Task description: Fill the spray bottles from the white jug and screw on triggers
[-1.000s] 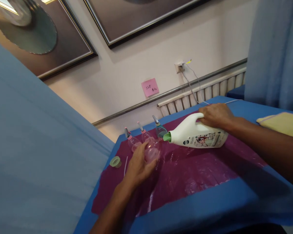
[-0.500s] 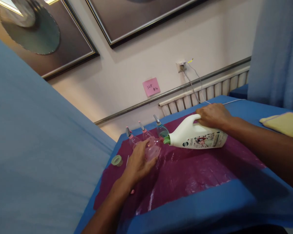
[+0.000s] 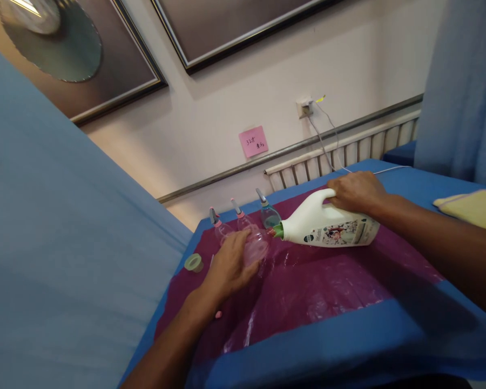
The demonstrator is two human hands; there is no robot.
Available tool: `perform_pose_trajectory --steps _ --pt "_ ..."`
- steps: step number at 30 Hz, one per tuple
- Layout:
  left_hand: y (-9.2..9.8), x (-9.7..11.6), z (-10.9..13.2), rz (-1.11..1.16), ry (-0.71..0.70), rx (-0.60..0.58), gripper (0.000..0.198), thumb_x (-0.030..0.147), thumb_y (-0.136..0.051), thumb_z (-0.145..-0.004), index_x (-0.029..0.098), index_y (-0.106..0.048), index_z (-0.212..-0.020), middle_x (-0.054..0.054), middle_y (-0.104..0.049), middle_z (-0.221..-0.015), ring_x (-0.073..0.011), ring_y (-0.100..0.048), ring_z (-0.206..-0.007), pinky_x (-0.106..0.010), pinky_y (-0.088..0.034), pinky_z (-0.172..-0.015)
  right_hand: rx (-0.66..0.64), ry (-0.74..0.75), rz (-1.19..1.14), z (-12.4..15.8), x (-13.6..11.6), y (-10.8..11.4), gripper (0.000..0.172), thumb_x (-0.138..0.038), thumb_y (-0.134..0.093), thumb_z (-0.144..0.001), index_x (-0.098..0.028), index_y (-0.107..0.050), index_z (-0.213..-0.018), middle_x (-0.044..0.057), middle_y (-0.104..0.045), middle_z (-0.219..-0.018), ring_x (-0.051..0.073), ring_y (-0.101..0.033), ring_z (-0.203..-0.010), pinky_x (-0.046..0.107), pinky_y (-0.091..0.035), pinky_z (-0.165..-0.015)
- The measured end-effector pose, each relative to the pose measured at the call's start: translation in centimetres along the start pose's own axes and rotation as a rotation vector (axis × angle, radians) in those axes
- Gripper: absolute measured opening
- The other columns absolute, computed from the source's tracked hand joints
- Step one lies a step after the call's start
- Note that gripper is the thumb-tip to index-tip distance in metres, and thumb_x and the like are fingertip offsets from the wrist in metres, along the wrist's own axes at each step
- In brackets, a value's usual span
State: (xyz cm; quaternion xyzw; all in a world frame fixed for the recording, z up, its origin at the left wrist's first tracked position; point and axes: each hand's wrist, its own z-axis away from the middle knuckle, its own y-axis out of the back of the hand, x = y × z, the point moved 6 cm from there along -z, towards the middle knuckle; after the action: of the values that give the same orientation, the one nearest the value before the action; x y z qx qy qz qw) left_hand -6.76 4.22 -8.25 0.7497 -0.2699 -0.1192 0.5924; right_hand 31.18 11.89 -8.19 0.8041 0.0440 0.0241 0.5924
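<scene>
My right hand (image 3: pixel 358 192) grips the handle of a white detergent jug (image 3: pixel 332 229), which lies tilted on its side in the air. Its green spout meets the neck of a clear pink bottle (image 3: pixel 257 247). Around that bottle's body my left hand (image 3: pixel 233 262) is wrapped, holding it tilted toward the jug. Whether liquid is flowing is too small to tell. Just behind stand two pink spray bottles, one at the left (image 3: pixel 222 229) and one in the middle (image 3: pixel 243 219), and a teal spray bottle (image 3: pixel 269 215).
A pale green cap (image 3: pixel 193 263) and a small pink piece (image 3: pixel 218 314) lie on the purple plastic sheet (image 3: pixel 332 292), which covers part of the blue bed (image 3: pixel 291 346). At the right is a yellow cloth (image 3: pixel 473 208). A blue curtain (image 3: pixel 65 243) hangs at the left.
The view has shifted slightly. Both hands keep their holds, and the jug's spout stays at the pink bottle's neck, with the bottle tipped a little differently.
</scene>
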Motion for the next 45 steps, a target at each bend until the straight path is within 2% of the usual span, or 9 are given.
perform_pose_trajectory --steps 5,10,15,19,23,32,37,45 --pt "0.3 0.3 -0.4 -0.068 -0.079 -0.022 0.069 0.037 -0.072 -0.098 0.023 -0.049 -0.161 -0.020 -0.063 -0.160 -0.0422 -0.062 -0.148 -0.065 -0.054 -0.123 -0.021 0.007 0.019 -0.2 0.1 -0.3 0.037 -0.043 -0.057 -0.104 -0.020 -0.083 -0.115 0.020 -0.083 -0.101 0.035 -0.075 -0.091 0.042 -0.046 -0.078" --pt "0.8 0.7 -1.0 -0.118 -0.096 -0.037 0.069 0.035 -0.072 -0.097 0.022 -0.049 -0.160 -0.020 -0.064 -0.157 -0.0422 -0.064 -0.144 -0.065 -0.056 -0.120 -0.026 0.018 0.028 -0.2 0.0 -0.2 0.041 -0.044 -0.052 -0.105 -0.019 -0.083 -0.116 0.022 -0.083 -0.104 0.037 -0.075 -0.093 0.043 -0.046 -0.078" --pt "1.7 1.8 -1.5 -0.168 -0.128 -0.030 0.069 0.027 -0.075 -0.092 0.024 -0.051 -0.157 -0.017 -0.066 -0.155 -0.0387 -0.066 -0.143 -0.059 -0.058 -0.118 -0.031 0.012 0.039 0.0 0.2 -0.1 0.042 -0.045 -0.052 -0.106 -0.019 -0.083 -0.117 0.022 -0.083 -0.104 0.034 -0.073 -0.092 0.042 -0.046 -0.079" --pt "2.2 2.2 -1.8 -0.205 -0.131 -0.056 0.066 0.026 -0.076 -0.092 0.021 -0.053 -0.154 -0.019 -0.065 -0.155 -0.0384 -0.064 -0.144 -0.056 -0.057 -0.120 -0.035 0.001 0.043 0.1 0.4 -0.2 0.043 -0.048 -0.051 -0.107 -0.021 -0.082 -0.118 0.020 -0.083 -0.105 0.033 -0.073 -0.091 0.041 -0.047 -0.079" --pt "2.2 2.3 -2.0 -0.233 -0.140 -0.086 0.065 0.026 -0.076 -0.092 0.022 -0.053 -0.152 -0.019 -0.063 -0.157 -0.0384 -0.063 -0.146 -0.056 -0.057 -0.120 -0.054 -0.009 0.034 -0.1 0.5 -0.5 0.039 -0.049 -0.055 -0.105 -0.025 -0.083 -0.117 0.017 -0.084 -0.106 0.035 -0.076 -0.095 0.043 -0.049 -0.081" --pt "2.2 3.0 -2.0 -0.253 -0.101 -0.159 0.062 0.024 -0.077 -0.091 0.022 -0.054 -0.149 -0.018 -0.064 -0.156 -0.0378 -0.064 -0.144 -0.054 -0.058 -0.120 -0.066 0.018 0.038 -0.2 -0.2 -0.3 0.042 -0.051 -0.056 -0.105 -0.022 -0.084 -0.117 0.020 -0.084 -0.107 0.041 -0.079 -0.099 0.047 -0.054 -0.083" --pt "2.0 2.9 -2.1 -0.256 -0.102 -0.187 0.065 0.022 -0.077 -0.090 0.022 -0.053 -0.151 -0.017 -0.062 -0.159 -0.0378 -0.062 -0.148 -0.053 -0.056 -0.121 -0.076 0.016 0.063 -0.1 -0.3 -0.3 0.042 -0.050 -0.055 -0.105 -0.023 -0.084 -0.119 0.020 -0.085 -0.108 0.040 -0.079 -0.101 0.047 -0.055 -0.083" --pt "2.2 3.0 -2.5 -0.322 -0.113 -0.226 0.056 0.028 -0.076 -0.092 0.022 -0.056 -0.145 -0.019 -0.064 -0.156 -0.0401 -0.063 -0.145 -0.055 -0.060 -0.113 -0.085 0.010 0.081 0.0 -0.2 -0.4 0.044 -0.054 -0.055 -0.105 -0.023 -0.083 -0.118 0.019 -0.084 -0.109 0.039 -0.078 -0.102 0.047 -0.055 -0.083"
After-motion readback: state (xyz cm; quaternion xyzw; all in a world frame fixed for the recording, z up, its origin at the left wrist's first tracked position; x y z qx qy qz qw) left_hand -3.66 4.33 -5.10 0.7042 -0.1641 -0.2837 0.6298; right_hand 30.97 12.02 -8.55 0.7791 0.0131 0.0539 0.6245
